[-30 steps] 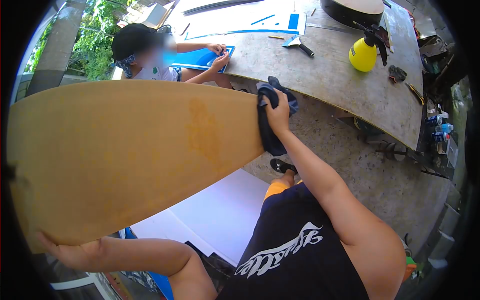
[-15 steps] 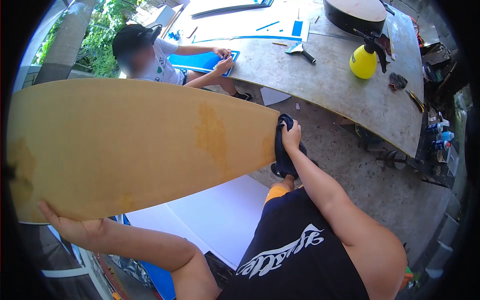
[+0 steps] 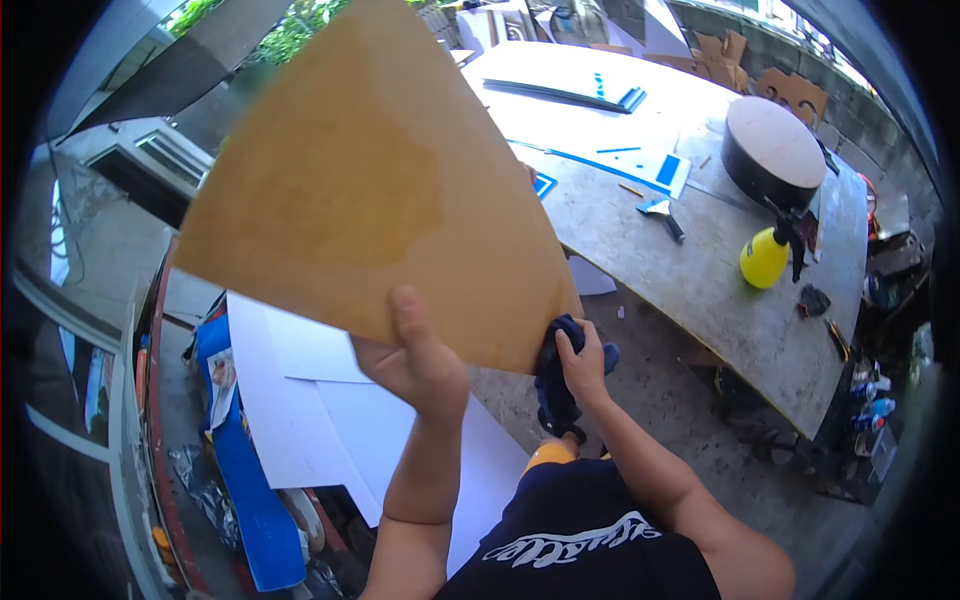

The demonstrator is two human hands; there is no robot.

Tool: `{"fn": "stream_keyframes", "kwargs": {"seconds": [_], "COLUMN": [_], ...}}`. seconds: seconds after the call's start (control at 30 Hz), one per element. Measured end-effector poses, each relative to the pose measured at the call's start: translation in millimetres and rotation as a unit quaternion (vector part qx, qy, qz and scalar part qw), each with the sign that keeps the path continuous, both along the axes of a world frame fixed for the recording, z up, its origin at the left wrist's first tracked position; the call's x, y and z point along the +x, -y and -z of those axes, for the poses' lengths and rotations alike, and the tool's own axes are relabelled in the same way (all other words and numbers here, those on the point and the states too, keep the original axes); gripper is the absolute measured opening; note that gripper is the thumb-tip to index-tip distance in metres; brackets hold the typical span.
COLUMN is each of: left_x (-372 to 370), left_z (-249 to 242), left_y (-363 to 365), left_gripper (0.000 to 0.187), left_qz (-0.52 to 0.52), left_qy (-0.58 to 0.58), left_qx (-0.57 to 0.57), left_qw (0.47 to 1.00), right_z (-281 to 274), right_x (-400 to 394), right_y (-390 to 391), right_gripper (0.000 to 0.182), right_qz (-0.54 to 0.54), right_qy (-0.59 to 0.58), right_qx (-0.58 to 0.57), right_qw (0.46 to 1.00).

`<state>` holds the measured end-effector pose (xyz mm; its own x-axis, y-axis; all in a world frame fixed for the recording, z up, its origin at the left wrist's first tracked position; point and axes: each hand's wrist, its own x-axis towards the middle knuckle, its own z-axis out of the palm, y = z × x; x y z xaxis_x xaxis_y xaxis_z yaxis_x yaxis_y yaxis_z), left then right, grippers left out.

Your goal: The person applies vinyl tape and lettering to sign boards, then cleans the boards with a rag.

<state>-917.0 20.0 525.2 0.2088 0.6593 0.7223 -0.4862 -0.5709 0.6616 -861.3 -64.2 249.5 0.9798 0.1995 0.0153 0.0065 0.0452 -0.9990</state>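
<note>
At the centre of the head view, the board (image 3: 350, 180) is held tilted above white sheets (image 3: 290, 420), with a darker patch across its face. My left hand (image 3: 415, 365) grips its lower edge: the thumb lies against the face, set apart from the fingers, with the edge between them; how far the fingers reach behind cannot be told. My right hand (image 3: 582, 360) pinches the dark cloth (image 3: 557, 380), thumb and fingers pressed in on its folds; the cloth touches the board's lower right corner and hangs below it. To the right stands the table (image 3: 720, 320). It bears a scraper (image 3: 662, 215), a yellow spray bottle (image 3: 765, 258), standing upright, and a round drum-like block (image 3: 775, 150) behind the bottle. A knife (image 3: 838, 340) lies near the table's right edge. At lower left, beside the white sheets, lies 1 blue strip (image 3: 245, 500).
</note>
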Motion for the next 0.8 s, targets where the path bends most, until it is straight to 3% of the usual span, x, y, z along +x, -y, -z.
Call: {"fn": "stream_keyframes", "kwargs": {"seconds": [0.07, 0.1, 0.2, 0.33, 0.47, 0.5, 0.67, 0.8], "left_x": [-1.4, 0.8, 8.0, 8.0, -0.8, -1.9, -14.5, -33.5], "left_z": [16.8, 24.4, 64.9, 99.1, 112.2, 110.2, 101.4, 93.2], "left_y": [-2.7, -4.6, -16.6, -17.1, -30.2, -33.7, -45.0, -45.1], "left_gripper": [0.033, 0.031, 0.028, 0.023, 0.03, 0.031, 0.03, 0.029], "left_qz": [0.02, 0.033, 0.044, 0.03, 0.095, 0.108, 0.134, 0.103], "left_qy": [-0.049, -0.068, -0.112, -0.147, -0.145, -0.132, -0.092, -0.125], "left_qx": [0.029, 0.034, 0.032, 0.057, 0.067, 0.075, 0.107, 0.131], "left_qw": [0.998, 0.997, 0.992, 0.987, 0.983, 0.982, 0.981, 0.978], "right_z": [-26.1, -25.8, -75.6, -170.8, -196.3, -200.8, -238.3, -259.2], "right_x": [12.7, 18.2, 15.7, 10.9, 16.0, 19.8, 12.3, 4.7], "right_y": [4.8, 5.5, 10.3, 11.6, -0.1, -1.5, -14.6, -13.4], "right_gripper": [0.035, 0.033, 0.031, 0.033, 0.044, 0.054, 0.056, 0.056], "right_qz": [-0.055, -0.099, -0.122, -0.1, -0.056, -0.045, -0.034, -0.02], "right_qy": [-0.006, -0.081, -0.07, 0.122, 0.312, 0.39, 0.507, 0.566], "right_qx": [0.001, 0.071, 0.132, 0.13, 0.102, 0.063, 0.061, 0.044], "right_qw": [0.998, 0.989, 0.981, 0.979, 0.943, 0.918, 0.859, 0.823]}}
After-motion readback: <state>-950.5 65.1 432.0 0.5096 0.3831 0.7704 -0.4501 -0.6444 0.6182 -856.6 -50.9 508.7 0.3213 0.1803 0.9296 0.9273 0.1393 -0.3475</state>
